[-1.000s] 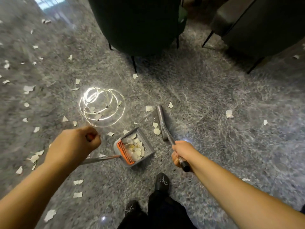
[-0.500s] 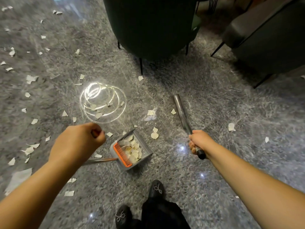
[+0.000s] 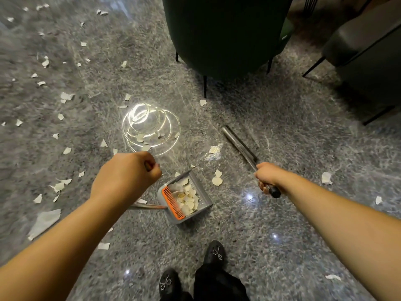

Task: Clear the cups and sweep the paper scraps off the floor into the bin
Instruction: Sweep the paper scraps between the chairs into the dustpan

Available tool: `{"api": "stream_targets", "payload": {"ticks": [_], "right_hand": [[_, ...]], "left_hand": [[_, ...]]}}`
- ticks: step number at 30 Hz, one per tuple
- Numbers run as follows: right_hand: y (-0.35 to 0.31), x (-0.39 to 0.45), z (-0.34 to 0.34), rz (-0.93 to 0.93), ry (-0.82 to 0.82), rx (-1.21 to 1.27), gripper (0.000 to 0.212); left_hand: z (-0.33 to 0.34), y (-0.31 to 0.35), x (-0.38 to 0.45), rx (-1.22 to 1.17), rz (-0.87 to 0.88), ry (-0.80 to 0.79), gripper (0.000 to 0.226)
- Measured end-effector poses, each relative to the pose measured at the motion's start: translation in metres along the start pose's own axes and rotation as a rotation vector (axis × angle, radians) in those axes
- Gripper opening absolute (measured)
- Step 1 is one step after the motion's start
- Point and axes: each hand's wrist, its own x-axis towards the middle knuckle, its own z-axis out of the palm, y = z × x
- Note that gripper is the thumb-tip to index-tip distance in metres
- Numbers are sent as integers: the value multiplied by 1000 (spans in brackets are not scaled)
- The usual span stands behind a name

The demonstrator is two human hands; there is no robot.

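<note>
My left hand [image 3: 125,173] grips the top of the dustpan's long handle. The grey dustpan [image 3: 204,206] with an orange comb sits on the floor below it, holding several paper scraps. My right hand [image 3: 265,177] grips the broom handle near its black end cap; the broom [image 3: 237,143] reaches up and left, its head to the right of the dustpan. Two scraps [image 3: 217,178] lie just right of the dustpan's mouth. More paper scraps [image 3: 65,95] are scattered over the grey floor to the left and a few on the right. No cups or bin are in view.
A dark green chair [image 3: 225,33] on thin black legs stands straight ahead, and a dark grey chair [image 3: 368,53] stands at the upper right. A bright ring-shaped light reflection [image 3: 150,127] lies on the glossy floor. My black shoes [image 3: 213,253] are at the bottom.
The broom has swung from right beside the dustpan out to the right, its head moving away from the pan. The dustpan and my left hand have stayed roughly where they were.
</note>
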Motion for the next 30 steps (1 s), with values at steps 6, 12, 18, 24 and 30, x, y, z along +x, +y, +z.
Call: {"api": "stream_targets", "payload": {"ticks": [6, 12, 18, 24, 30], "right_hand": [[4, -3, 11, -41, -24, -212, 50], [28, -17, 17, -80, -17, -403, 56], [57, -39, 30, -84, -63, -529, 50], [81, -84, 51, -90, -146, -662, 56], [114, -120, 94, -80, -168, -566, 55]], "left_hand": [[-1, 0, 6, -15, 1, -1, 13], [-1, 2, 2, -15, 6, 1, 13], [-1, 3, -5, -25, 19, 3, 14], [1, 0, -13, -42, 32, 14, 16], [3, -2, -29, -50, 37, 19, 18]]}}
